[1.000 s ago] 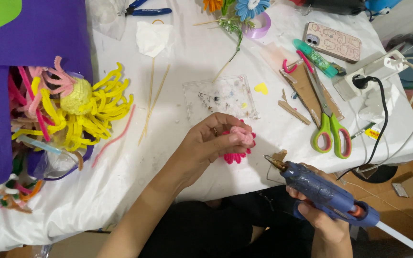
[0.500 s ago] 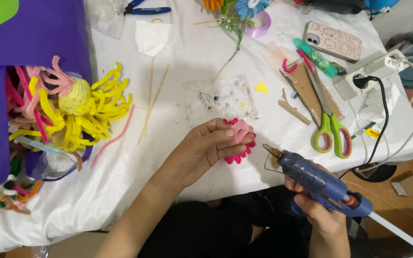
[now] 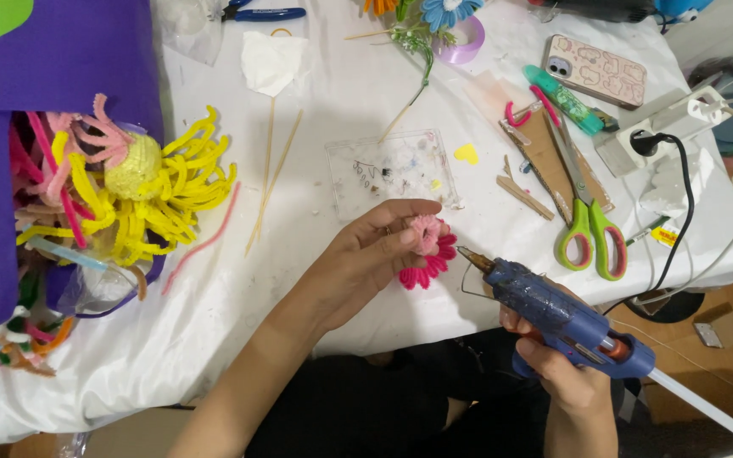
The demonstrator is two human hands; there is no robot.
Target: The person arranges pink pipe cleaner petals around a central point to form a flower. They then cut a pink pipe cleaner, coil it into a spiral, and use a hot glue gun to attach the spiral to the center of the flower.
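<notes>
step: gluing pink flower (image 3: 428,251) | left hand (image 3: 366,254) pinched on it | right hand (image 3: 566,373) clamped on glue gun (image 3: 553,309) | next: nozzle must be brought to flower

A clear, flat, squarish plastic package (image 3: 392,172) lies near the middle of the tabletop (image 3: 332,93), holding tiny dark and coloured bits. At the far right a phone (image 3: 597,70) lies with its patterned pink-and-cream case upward, so its screen is hidden. A small yellow label (image 3: 663,237) with a red mark sits near the right edge, beside the black cable (image 3: 683,195). A brown cardboard piece (image 3: 545,148) lies under the green-handled scissors (image 3: 585,212).
</notes>
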